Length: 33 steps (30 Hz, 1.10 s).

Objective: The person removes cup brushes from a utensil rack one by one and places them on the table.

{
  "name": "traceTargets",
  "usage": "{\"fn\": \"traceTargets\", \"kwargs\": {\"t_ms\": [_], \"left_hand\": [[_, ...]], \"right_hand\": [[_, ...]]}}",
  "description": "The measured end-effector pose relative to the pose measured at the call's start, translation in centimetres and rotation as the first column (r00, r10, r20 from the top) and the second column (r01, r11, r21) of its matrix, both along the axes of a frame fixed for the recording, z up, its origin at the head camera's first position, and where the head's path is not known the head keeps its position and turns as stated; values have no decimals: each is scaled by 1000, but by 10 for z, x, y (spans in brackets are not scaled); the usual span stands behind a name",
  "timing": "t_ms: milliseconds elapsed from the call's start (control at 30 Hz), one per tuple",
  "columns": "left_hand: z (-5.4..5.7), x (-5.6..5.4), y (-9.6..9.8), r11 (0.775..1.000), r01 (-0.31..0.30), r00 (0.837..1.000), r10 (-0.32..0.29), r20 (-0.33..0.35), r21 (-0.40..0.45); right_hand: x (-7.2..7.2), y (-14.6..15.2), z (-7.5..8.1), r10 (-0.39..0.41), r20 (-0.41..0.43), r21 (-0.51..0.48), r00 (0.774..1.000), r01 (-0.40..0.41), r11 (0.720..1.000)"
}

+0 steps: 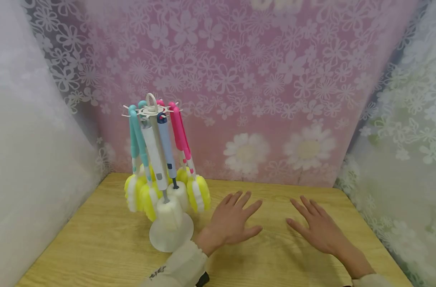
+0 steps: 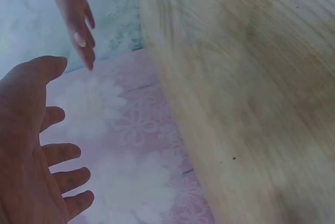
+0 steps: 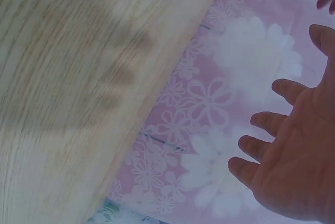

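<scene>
In the head view my left hand (image 1: pixel 232 221) is held over the wooden table with its fingers spread, holding nothing. To its right, my right hand (image 1: pixel 318 229) has its fingers extended and holds nothing either. Nearest to the left hand stands a white hanging rack (image 1: pixel 152 111) on a round base (image 1: pixel 157 237). Sponge cleaning brushes hang round it: teal-handled brushes (image 1: pixel 133 135), pink-handled brushes (image 1: pixel 181 133), a white-handled brush (image 1: pixel 154 155) and a blue-handled brush (image 1: pixel 166 143). Some sponge heads are yellow and white, others plain white. Neither hand touches the rack.
The wooden table (image 1: pixel 275 263) has its back edge against a pink flowered cloth (image 1: pixel 239 99). Pale cloths hang along the left side (image 1: pixel 35 139) and the right side (image 1: pixel 411 159).
</scene>
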<state>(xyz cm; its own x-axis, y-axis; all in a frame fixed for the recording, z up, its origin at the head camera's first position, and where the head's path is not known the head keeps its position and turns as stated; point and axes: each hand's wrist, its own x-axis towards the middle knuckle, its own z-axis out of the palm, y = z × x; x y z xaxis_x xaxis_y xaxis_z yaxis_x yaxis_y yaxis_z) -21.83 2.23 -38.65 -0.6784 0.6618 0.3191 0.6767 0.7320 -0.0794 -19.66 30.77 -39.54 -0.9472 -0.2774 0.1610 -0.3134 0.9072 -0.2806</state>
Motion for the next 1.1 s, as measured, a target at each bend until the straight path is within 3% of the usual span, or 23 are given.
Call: {"fn": "traceTargets", "kwargs": {"t_ms": [167, 400, 600, 700, 833, 967, 1100], "left_hand": [[18, 3, -2, 1000, 12, 997, -11, -75, 7], [43, 4, -10, 997, 52, 999, -52, -14, 54], [63, 3, -20, 996, 65, 997, -61, -57, 60], [77, 2, -27, 991, 89, 995, -84, -47, 102], [102, 2, -42, 967, 171, 985, -167, -39, 186], [125, 4, -54, 931, 278, 960, -258, -109, 238], [145, 5, -64, 907, 329, 940, -287, -185, 264]], "right_hand": [[0, -2, 8, -4, 12, 4, 1000, 4, 1000], [2, -8, 17, -13, 21, -15, 1000, 13, 1000], [1, -16, 23, -2, 21, -26, 1000, 3, 1000], [-2, -20, 27, 8, 16, -38, 1000, -7, 999], [-5, -26, 30, 28, 8, -57, 1000, -28, 998], [-6, -30, 34, 30, 11, -68, 1000, -29, 997], [-6, -34, 36, 32, 8, -77, 999, -32, 997]]}}
